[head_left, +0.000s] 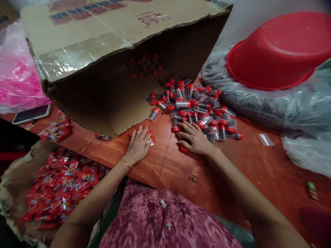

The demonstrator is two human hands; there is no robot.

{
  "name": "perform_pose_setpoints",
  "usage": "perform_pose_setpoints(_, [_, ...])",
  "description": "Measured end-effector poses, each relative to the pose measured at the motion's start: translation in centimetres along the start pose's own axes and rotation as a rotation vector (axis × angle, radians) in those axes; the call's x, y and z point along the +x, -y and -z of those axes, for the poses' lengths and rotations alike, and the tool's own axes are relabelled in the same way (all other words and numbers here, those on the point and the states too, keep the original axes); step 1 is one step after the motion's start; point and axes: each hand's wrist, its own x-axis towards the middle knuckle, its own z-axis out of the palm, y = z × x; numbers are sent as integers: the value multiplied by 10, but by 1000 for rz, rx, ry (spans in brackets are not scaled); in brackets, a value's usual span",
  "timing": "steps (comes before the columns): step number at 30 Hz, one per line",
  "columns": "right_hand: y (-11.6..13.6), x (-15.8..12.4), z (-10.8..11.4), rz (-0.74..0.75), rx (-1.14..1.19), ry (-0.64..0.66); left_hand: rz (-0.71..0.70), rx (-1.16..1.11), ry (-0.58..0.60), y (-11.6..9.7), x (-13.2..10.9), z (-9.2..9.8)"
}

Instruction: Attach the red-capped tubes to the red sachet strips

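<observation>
My left hand lies palm down on the table, fingers stretched out, over a small red packet in clear wrap. Most of the packet is hidden under the fingers. To the right, my right hand rests with its fingers apart at the near edge of a loose heap of small clear tubes with red ends and dark contents. Its fingertips touch or nearly touch the closest tubes. A single tube lies apart, between the heap and my left hand.
A tipped cardboard box opens toward me, with more tubes inside. Below left, a torn carton holds red packets. A phone-like device lies left. A red tub rests on a filled plastic bag at right.
</observation>
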Motion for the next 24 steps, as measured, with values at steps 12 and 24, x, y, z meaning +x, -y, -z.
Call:
perform_pose_setpoints(12, [81,-14,1,-153,209,-275,120,-8,-152,-12,8,-5])
perform_pose_setpoints(24, [119,33,-11,-689,1346,-388,115,-206,-443,-49,12,22])
